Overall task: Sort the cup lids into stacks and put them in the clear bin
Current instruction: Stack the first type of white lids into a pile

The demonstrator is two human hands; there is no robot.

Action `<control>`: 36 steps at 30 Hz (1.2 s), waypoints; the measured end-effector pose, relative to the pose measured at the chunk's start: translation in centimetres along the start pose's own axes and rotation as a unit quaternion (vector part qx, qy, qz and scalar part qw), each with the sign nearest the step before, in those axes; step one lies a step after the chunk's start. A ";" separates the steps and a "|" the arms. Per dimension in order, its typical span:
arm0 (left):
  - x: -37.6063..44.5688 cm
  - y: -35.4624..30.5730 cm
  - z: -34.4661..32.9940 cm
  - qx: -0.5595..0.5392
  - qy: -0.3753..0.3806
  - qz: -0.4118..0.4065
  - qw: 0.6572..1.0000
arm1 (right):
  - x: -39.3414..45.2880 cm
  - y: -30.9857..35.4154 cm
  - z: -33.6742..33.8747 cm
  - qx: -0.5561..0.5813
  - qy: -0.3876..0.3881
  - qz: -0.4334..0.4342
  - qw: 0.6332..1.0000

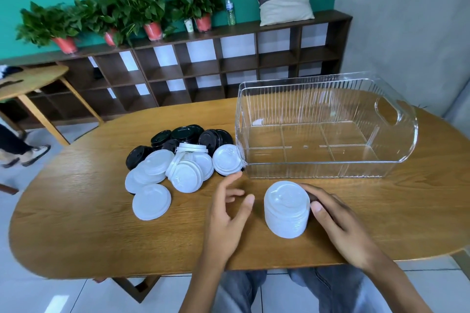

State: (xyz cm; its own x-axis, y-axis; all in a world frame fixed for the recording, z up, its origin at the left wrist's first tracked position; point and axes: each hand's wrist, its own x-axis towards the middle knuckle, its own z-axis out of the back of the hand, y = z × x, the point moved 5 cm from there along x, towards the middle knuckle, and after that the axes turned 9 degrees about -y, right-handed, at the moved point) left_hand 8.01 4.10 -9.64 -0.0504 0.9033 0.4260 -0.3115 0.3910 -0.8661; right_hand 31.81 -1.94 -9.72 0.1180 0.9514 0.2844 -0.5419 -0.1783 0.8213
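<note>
On the near edge of the wooden table (76, 223), right in front of the clear bin (328, 160), there's a neat stack of white lids (287, 208) standing upright. The right hand (338, 221) is curled around its right side, thumb and fingers against the wall of the stack. From this angle I can't quite tell how firmly it's gripping versus just steadying. The left hand (229, 211) hovers just beside the stack with fingers spread and relaxed, holding nothing.

The bin has nothing in it yet, and the rest is a jumbled pile to the left: loose white lids (162, 175) in front, black lids (188, 137) behind.

I'd guess we're early on, with one stack mid-build. To do this bit well:

- Keep the right hand as the anchor so the stack doesn't slide or tip.
- Feed with the left, one white lid at a time, same way up, pressed so the rims nest.
- Don't build too tall. A wobbly tower is a pain to lift over the bin wall.
- When moving it, squeeze from both sides and set it in a corner to leave room for the black stack.
</note>
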 end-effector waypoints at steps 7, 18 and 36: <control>5.2 2.2 0.3 0.189 -0.003 -0.041 0.981 | 0.0 0.1 -0.1 0.000 -0.005 0.000 1.000; 7.9 3.7 -0.2 0.223 -0.012 0.006 0.975 | 0.1 -0.1 -0.1 -0.006 0.000 0.003 1.000; 5.8 3.8 1.4 0.208 -0.041 0.011 0.977 | 0.0 0.2 0.1 -0.006 -0.001 0.000 1.000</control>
State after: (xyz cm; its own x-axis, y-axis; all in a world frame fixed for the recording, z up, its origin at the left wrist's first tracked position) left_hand 5.24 10.62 -10.12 -0.1329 0.8869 0.4424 -0.6669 0.2502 -0.7019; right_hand 31.75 -2.01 -9.56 0.1198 0.9507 0.2862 -0.5527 -0.1756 0.8146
